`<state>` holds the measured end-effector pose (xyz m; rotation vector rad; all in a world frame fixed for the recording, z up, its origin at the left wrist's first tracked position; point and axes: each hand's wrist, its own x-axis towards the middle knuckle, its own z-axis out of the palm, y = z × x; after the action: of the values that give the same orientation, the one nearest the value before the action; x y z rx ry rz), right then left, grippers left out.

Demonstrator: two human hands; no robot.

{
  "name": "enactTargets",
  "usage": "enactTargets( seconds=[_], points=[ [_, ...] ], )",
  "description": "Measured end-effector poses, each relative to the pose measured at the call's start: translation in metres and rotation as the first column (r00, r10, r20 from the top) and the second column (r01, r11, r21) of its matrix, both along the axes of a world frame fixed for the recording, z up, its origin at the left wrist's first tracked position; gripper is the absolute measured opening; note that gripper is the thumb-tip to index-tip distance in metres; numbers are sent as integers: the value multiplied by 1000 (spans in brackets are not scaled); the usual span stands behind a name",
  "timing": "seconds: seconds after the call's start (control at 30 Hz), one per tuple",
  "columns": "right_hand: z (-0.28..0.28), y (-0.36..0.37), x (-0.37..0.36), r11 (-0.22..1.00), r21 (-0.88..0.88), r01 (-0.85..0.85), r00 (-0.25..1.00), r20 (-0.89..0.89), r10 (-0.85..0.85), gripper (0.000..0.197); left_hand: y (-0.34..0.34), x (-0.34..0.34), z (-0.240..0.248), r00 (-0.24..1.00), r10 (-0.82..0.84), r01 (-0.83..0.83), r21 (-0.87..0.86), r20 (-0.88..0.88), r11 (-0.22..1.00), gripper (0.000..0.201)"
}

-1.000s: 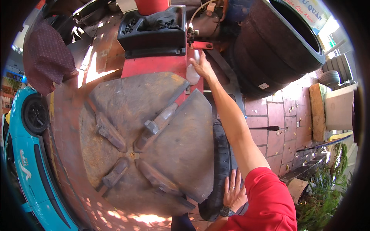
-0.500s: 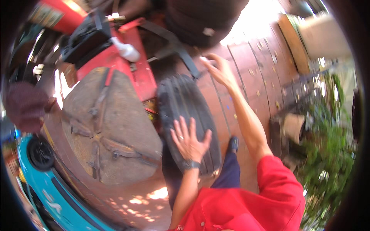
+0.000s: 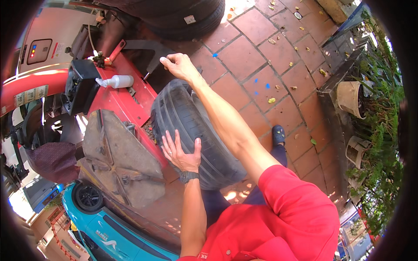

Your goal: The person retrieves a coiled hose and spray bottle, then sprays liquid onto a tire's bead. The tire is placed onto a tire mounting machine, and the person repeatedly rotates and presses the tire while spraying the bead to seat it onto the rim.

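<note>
A black car tyre (image 3: 178,115) stands on its tread against the side of a red tyre changing machine (image 3: 119,102). My left hand (image 3: 182,155) lies flat on the tread, fingers spread, with a dark watch on the wrist. Above the tyre's far end, my right hand (image 3: 182,67) is closed with curled fingers; whatever may be in it is hidden. Beside that hand is the machine's dark curved arm (image 3: 154,54). Left of the tyre sits the machine's worn turntable (image 3: 117,161) with its clamps.
A white bottle (image 3: 119,81) lies on the red machine by a black box (image 3: 82,85). Stacked tyres (image 3: 187,21) stand at the far side. Potted plants (image 3: 350,99) line the right edge, and a teal car (image 3: 104,228) is at lower left. Red tiles (image 3: 272,93) cover the floor.
My view has swung, showing more floor on the right. The tyre now shows its open side more. My right hand has moved left toward the curved arm, its fingers curling; my left palm remains on the tread.
</note>
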<state>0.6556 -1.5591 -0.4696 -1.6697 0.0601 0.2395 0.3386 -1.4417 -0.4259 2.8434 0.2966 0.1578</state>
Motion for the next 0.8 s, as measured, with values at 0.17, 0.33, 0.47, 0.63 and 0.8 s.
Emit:
enactTargets(
  seconds=[0.17, 0.33, 0.47, 0.63, 0.8],
  points=[
    [7, -9, 8, 999, -49, 23, 1000, 10, -22, 48, -7, 11, -1, 1000, 5, -5, 5, 16, 1000, 89],
    [-2, -12, 16, 999, -51, -13, 1000, 14, 13, 50, 4, 28, -4, 1000, -14, 14, -19, 14, 1000, 89],
    [2, -12, 14, 1000, -21, -10, 1000, 10, 10, 51, 12, 33, -3, 1000, -17, 17, -15, -5, 1000, 89],
    [6, -12, 10, 998, -60, -15, 1000, -18, 14, 52, 11, 31, -2, 1000, -17, 17, -20, -11, 1000, 90],
    [-2, -17, 7, 1000, -24, 3, 1000, -11, -3, 55, 10, 33, 2, 1000, -14, 13, -32, -19, 999, 90]
  ],
)
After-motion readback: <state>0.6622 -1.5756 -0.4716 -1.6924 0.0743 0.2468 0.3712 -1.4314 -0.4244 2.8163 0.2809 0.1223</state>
